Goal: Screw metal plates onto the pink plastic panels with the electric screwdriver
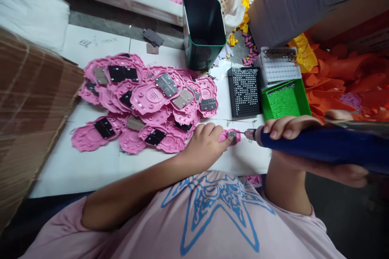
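Observation:
My left hand (206,143) is closed on a small pink plastic part (224,135) at the front of the table, its thumb against a grey plate (232,135) on that part. In my right hand (291,129) is a blue electric screwdriver (316,145), lying nearly level. Its thin bit points left and reaches to the grey plate; whether it sits in a screw is too small to tell. Left of my hands is a heap of pink plastic shells (148,99), many with black, grey or tan plates screwed on.
Beyond the hands stand a black screw tray (232,93), a green tray (305,103) and a white tray (279,66). A dark green bin (203,54) is behind. A cardboard box (36,109) bounds the left; orange parts (352,73) pile up at right.

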Action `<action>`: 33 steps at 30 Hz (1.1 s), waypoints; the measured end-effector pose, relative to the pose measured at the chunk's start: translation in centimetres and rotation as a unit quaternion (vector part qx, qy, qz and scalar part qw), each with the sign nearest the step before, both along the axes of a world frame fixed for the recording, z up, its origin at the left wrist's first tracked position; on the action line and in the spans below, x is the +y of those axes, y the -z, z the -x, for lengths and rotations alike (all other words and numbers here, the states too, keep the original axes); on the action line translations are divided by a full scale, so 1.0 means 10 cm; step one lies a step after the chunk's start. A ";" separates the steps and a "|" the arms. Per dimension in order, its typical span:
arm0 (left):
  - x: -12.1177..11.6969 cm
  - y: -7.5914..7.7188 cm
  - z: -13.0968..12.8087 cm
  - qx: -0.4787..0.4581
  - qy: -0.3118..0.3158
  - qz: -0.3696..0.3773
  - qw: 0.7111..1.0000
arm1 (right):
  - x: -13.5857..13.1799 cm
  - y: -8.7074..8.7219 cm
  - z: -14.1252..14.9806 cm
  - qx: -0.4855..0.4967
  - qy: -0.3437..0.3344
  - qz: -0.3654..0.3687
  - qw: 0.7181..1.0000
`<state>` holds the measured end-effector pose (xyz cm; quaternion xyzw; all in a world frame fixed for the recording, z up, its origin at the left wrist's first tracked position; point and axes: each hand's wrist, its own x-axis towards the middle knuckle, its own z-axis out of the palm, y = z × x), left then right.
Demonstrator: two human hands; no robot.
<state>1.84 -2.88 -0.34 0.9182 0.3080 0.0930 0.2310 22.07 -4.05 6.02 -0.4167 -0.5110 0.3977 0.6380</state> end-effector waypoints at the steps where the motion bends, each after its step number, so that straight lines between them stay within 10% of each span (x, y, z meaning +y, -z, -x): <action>1: 0.00 0.00 0.00 -0.007 -0.001 -0.002 1.000 | 0.06 -0.02 -0.01 -0.013 0.006 -0.018 1.000; 12: 0.01 0.02 0.03 -0.035 0.011 -0.021 0.999 | 0.51 0.08 0.04 0.038 0.134 -0.072 0.988; 33: 0.01 0.01 0.02 -0.028 0.011 -0.017 0.999 | 0.54 0.13 0.00 0.013 0.043 -0.081 0.996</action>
